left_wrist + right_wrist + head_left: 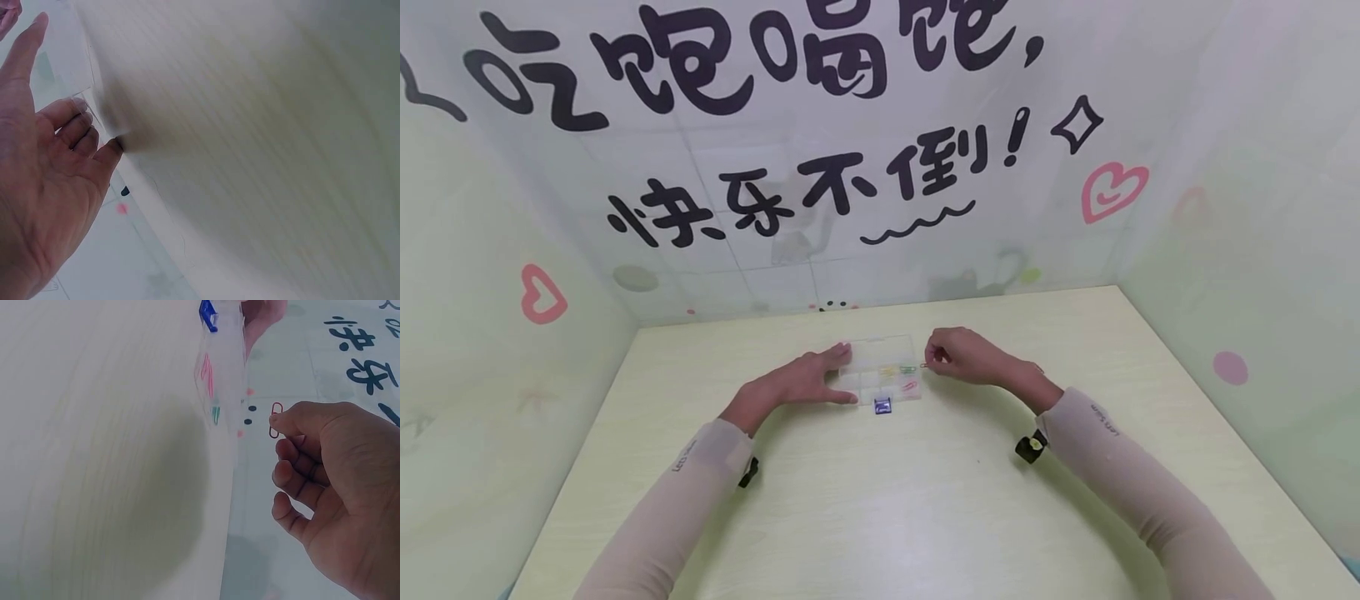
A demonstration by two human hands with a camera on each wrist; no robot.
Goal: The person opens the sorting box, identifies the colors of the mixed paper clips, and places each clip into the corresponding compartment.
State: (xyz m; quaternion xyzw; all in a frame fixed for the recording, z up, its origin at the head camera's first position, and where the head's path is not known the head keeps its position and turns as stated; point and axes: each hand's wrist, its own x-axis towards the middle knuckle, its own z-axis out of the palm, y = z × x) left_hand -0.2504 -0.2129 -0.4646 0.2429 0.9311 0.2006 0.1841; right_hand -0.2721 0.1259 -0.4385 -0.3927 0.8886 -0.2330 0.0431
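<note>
- Left hand [808, 379]: rests on the bench [925, 500] at the left edge of the box [880, 371]. Fingers [838, 354] are straight and spread; the index tip touches the box's far left corner and the thumb lies along its near left side. The left wrist view shows the palm [50, 187] flat, with the fingertips [78, 106] against the clear plastic wall. Nothing is gripped.
- Box: clear plastic, divided into small compartments, lying flat on the bench between the two hands. Coloured clips lie inside: yellow and green ones in the middle-right compartments, a pink one [910, 386] in the near right compartment. The right wrist view shows pink [207, 372] and green [215, 414] clips through the side wall.
- Blue clip [882, 405]: a small binder clip on the bench, touching or just beside the near edge of the box; which of the two cannot be told.
- Paper clip [274, 420]: red wire, held upright, just right of the box and above bench level, clear of the box wall.
- Right hand [958, 357]: raised just beside the right edge of the box. Fingers [294, 453] are curled inward; thumb and index pinch the top of the paper clip, while the remaining fingers fold toward the palm.
</note>
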